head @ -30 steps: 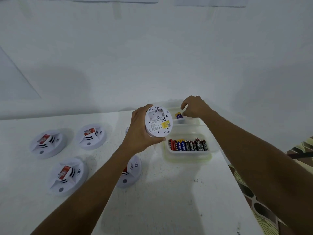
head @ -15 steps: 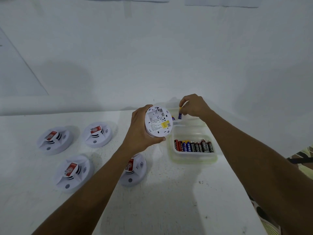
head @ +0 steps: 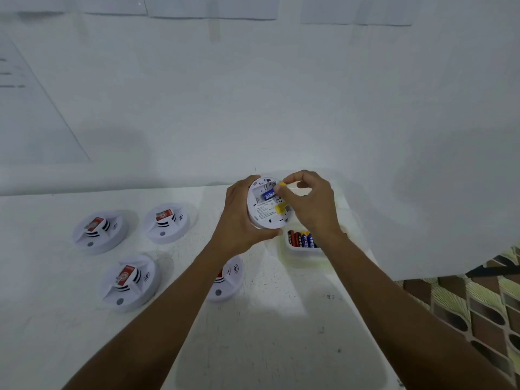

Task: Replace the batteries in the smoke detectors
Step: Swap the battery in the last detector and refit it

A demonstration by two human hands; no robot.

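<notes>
The small blue cylindrical battery with a yellow end (head: 268, 195) is at the open bay on the back of the round white plastic smoke detector (head: 266, 213), which is held up above the white desk (head: 253, 333) with its back to the camera. To do this well, I'd say: match the polarity marks, seat one end against its contact, then press the other down flat. The right hand (head: 309, 205) pinches the battery's yellow end, its other fingers curled. The left hand (head: 239, 220) grips the detector's rim, steadying it. Just below is a white plastic tray (head: 301, 252) of spare batteries (head: 302, 239). Four more white detectors (head: 128, 281) lie on the desk to the left.
</notes>
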